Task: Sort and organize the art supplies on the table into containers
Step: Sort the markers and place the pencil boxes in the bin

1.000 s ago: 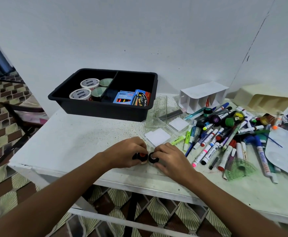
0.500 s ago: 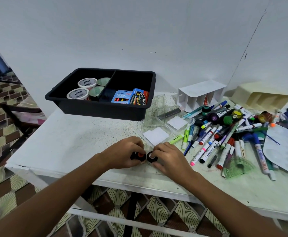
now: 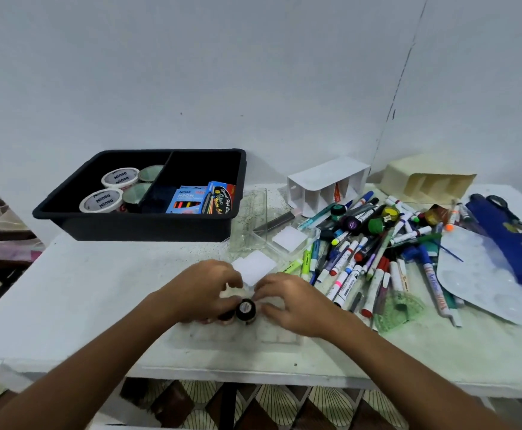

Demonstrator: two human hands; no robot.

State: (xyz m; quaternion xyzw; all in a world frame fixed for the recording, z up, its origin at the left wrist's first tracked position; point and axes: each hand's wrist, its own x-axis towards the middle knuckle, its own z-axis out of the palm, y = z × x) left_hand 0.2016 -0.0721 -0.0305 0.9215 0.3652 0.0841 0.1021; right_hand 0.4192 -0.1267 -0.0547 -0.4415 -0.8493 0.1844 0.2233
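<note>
Two hands, left hand [image 3: 203,291] and right hand [image 3: 293,302]. Two small black-capped jars [image 3: 245,309] between them. One black bin [image 3: 148,225] far left, two compartments: four round tubs [image 3: 120,178] in the left one, two crayon boxes [image 3: 188,201] in the right. Two slotted organizers, white [image 3: 324,181] and cream [image 3: 424,181]. One green protractor [image 3: 399,308]. Marker heap [image 3: 371,252] right: too many to count.

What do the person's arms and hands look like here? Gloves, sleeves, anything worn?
Both arms are bare as far as the picture shows: no sleeves in view. The left hand and right hand wear no gloves, and no rings, watch or bracelets show, though the picture is somewhat blurred.
</note>
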